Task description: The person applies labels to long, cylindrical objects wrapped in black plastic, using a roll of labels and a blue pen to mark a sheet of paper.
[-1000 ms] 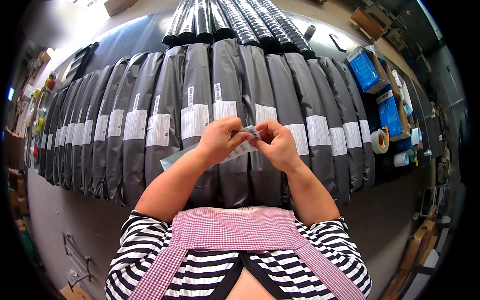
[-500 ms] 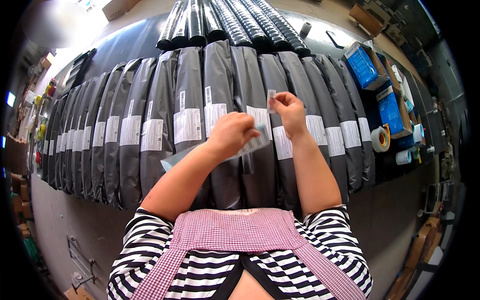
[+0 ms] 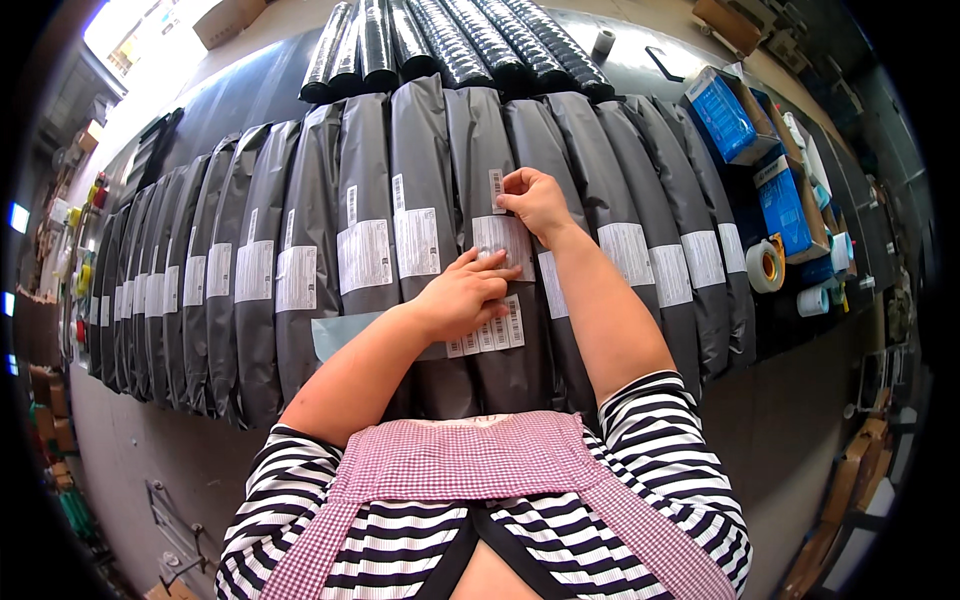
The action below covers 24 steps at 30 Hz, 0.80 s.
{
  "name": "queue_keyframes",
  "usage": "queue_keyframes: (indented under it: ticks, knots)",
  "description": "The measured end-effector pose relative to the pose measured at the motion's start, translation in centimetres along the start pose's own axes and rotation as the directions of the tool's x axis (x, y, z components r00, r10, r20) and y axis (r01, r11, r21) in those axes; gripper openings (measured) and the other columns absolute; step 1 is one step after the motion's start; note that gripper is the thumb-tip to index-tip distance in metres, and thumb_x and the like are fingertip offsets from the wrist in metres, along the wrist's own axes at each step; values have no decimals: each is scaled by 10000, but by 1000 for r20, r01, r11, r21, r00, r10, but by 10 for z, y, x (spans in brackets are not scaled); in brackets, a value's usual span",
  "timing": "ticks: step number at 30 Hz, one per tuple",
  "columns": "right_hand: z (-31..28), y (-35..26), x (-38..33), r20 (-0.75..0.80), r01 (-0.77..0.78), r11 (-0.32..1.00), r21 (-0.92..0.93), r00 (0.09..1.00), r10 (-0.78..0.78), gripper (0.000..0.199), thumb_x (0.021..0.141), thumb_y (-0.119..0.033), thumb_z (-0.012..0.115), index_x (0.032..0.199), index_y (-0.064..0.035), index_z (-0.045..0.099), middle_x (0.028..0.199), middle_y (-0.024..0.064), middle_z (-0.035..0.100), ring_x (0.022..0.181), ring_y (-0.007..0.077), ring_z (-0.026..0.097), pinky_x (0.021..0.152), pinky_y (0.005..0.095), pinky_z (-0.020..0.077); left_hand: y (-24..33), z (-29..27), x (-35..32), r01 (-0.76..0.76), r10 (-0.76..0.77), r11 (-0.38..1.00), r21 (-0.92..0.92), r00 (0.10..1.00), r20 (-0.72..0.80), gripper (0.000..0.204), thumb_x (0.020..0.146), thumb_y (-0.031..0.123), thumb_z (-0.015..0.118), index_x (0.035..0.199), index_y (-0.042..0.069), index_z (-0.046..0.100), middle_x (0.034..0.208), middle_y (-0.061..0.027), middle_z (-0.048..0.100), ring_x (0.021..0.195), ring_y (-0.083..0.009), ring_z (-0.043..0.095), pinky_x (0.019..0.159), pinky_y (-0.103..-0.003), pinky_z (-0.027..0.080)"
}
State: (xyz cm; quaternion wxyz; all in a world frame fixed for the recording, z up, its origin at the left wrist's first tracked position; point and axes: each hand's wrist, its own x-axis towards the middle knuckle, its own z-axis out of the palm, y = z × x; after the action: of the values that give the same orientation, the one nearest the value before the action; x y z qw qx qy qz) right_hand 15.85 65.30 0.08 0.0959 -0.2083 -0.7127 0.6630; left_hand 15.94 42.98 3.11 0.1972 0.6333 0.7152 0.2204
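Observation:
A narrow white barcode sticker [image 3: 496, 182] lies against the upper part of a grey plastic mailer bag [image 3: 478, 130], just above its white shipping label [image 3: 512, 236]. The thumb and fingertips of my right hand [image 3: 536, 204] pinch the sticker's right edge. Lower down, my left hand [image 3: 462, 294] rests palm down on the same bag, its fingers stretched across the label. Beneath that palm lies a sheet of barcode stickers [image 3: 486, 339]; its pale blue bare backing [image 3: 340, 334] sticks out to the left under my forearm.
Similar labelled grey bags [image 3: 253, 210] stand packed in a row on both sides. Black shiny wrapped rolls [image 3: 455, 50] lie beyond them. At the right are blue boxes [image 3: 728, 120], a tape roll [image 3: 765, 268] and smaller rolls [image 3: 813, 302].
My right hand has moved left and down, bringing the sticker onto the bag. My left hand has lowered the sticker sheet onto the bags and spread its fingers over the label.

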Motion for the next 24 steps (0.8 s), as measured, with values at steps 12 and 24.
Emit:
queue_keyframes:
  ticks: [12, 24]
  knots:
    - [6, 1, -8, -73, 104, 984, -142, 991, -116, 198, 772, 2, 756, 951, -8, 671, 856, 83, 718, 782, 152, 673, 708, 294, 544, -1, 0, 1, -11, 12, 1000, 13, 1000, -23, 258, 954, 293, 611, 873, 51, 572, 1498, -81, 490, 1481, -303, 289, 1217, -517, 187]
    - [22, 7, 12, -289, 209, 872, -443, 887, -359, 521, 733, -75, 819, 1202, -39, 596, 1207, 174, 558, 950, 300, 654, 875, 390, 523, -1, 1, 0, -7, 7, 1000, 3, 1000, -23, 242, 959, 273, 605, 871, 51, 566, 1502, -83, 485, 1483, -308, 281, 1217, -519, 191]
